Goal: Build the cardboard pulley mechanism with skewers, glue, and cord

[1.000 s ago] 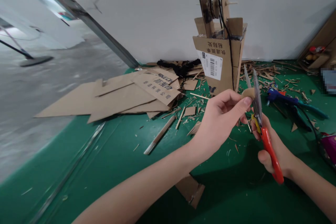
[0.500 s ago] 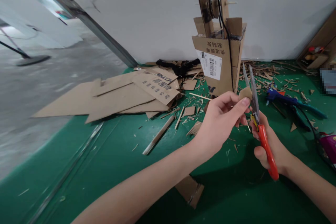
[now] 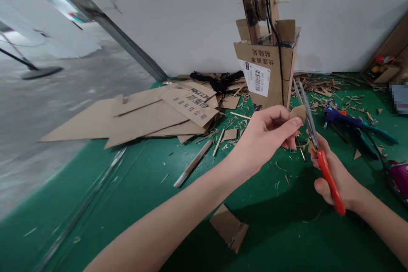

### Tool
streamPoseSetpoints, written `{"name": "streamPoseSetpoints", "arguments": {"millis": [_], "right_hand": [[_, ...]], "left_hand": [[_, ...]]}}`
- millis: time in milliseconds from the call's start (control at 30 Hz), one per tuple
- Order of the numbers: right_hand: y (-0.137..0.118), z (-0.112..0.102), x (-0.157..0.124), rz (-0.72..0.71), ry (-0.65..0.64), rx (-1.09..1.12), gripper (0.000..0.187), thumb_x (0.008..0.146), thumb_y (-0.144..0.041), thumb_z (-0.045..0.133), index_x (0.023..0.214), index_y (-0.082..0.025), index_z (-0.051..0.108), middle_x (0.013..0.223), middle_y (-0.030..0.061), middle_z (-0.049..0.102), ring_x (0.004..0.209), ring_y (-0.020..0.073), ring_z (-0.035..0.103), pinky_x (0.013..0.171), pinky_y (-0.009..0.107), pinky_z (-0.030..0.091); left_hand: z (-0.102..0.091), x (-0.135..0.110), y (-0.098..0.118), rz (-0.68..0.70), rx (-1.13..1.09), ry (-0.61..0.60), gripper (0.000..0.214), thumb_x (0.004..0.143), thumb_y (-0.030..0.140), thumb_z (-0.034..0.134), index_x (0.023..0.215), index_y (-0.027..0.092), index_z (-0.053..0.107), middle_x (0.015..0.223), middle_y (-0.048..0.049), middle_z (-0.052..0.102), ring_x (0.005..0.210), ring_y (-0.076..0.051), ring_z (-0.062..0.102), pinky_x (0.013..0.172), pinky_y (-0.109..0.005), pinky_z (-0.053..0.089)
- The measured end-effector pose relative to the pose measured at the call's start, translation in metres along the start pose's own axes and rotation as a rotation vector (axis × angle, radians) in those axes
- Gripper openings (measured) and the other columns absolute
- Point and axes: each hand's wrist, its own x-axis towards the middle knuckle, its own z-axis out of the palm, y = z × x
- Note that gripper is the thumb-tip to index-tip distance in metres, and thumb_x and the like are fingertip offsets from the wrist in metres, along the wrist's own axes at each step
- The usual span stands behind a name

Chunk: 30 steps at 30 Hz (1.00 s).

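Observation:
My left hand [image 3: 266, 136] pinches a small round cardboard piece [image 3: 298, 113] between thumb and fingertips, held above the green table. My right hand [image 3: 331, 176] grips orange-handled scissors [image 3: 314, 138], whose long blades point up and away and lie nearly closed against the right edge of the cardboard piece. Just behind both hands stands a tall cardboard model [image 3: 266, 59] with a wheel and black cord on top.
Flat cardboard sheets [image 3: 143, 114] lie at the left on the green mat [image 3: 134, 195]. Cardboard scraps and wooden sticks litter the middle. A folded cardboard scrap [image 3: 229, 227] lies near me. A blue glue gun [image 3: 347, 121] and cables sit at right.
The scissor blades have gone from slightly spread to almost closed on the cardboard piece. Both hands have shifted a little; my left hand has turned the piece slightly.

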Motion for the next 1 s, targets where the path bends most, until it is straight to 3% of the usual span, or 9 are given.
{"name": "streamPoseSetpoints", "arguments": {"millis": [200,533,800,1000], "right_hand": [[-0.005,-0.006,0.002,-0.026,-0.084,0.149,0.102,0.082,-0.086,0.037,0.160,-0.026,0.010,0.151,0.0186,0.042,0.137,0.0384,0.047,0.101,0.050,0.052],[0.006,0.000,-0.002,0.036,-0.066,0.059,0.105,0.079,-0.089,0.035,0.159,-0.024,0.014,0.126,0.0171,0.056,0.113,0.0352,0.061,0.085,0.048,0.058],[0.009,0.007,0.000,0.038,0.017,-0.021,0.102,0.081,-0.087,0.034,0.155,-0.019,0.017,0.130,0.0219,0.054,0.113,0.0368,0.061,0.087,0.054,0.057],[-0.001,0.002,-0.001,0.008,-0.047,0.115,0.098,0.085,-0.083,0.038,0.157,-0.024,0.010,0.142,0.0193,0.046,0.121,0.0346,0.056,0.096,0.050,0.053]], "left_hand": [[-0.004,0.000,0.005,0.012,0.098,-0.055,0.031,0.090,0.032,0.067,0.065,0.018,0.055,0.055,0.0026,0.056,0.053,-0.008,0.054,0.057,-0.022,0.047],[-0.003,-0.001,0.012,0.021,0.225,-0.036,0.031,0.091,0.029,0.063,0.064,0.018,0.052,0.054,0.0021,0.055,0.053,-0.009,0.052,0.055,-0.023,0.042],[0.002,0.000,0.000,0.046,0.120,0.029,0.022,0.094,0.034,0.060,0.080,0.017,0.058,0.065,0.0025,0.057,0.058,-0.008,0.056,0.060,-0.021,0.048],[0.000,0.000,0.003,0.073,0.221,0.053,0.029,0.095,0.034,0.059,0.072,0.016,0.058,0.063,0.0023,0.057,0.053,-0.006,0.054,0.053,-0.019,0.043]]}}
